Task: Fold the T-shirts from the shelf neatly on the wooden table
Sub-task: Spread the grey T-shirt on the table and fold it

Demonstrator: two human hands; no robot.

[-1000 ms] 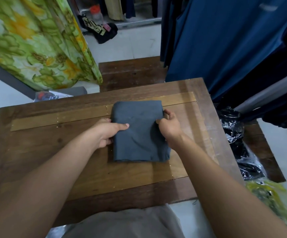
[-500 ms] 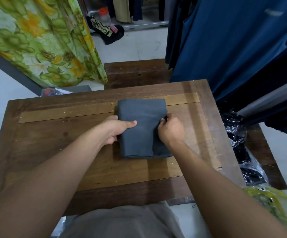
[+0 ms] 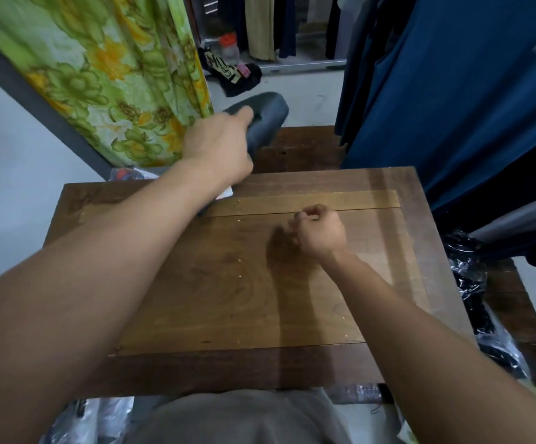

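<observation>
My left hand (image 3: pixel 220 147) grips the folded dark grey T-shirt (image 3: pixel 265 115) and holds it in the air beyond the far left edge of the wooden table (image 3: pixel 228 299), next to the green floral cloth. The shirt is blurred and partly hidden behind the hand. My right hand (image 3: pixel 319 230) hovers over the middle of the table with its fingers curled and nothing in them.
A green and yellow floral cloth (image 3: pixel 100 68) hangs at the left. Dark blue garments (image 3: pixel 452 91) hang at the right. A lower wooden bench (image 3: pixel 302 149) stands behind the table. Black plastic bags (image 3: pixel 468 283) lie at the table's right side.
The folded shirt has left the table: my left hand lifted it up and away to the far left. My right hand let go of it and stayed over the table.
</observation>
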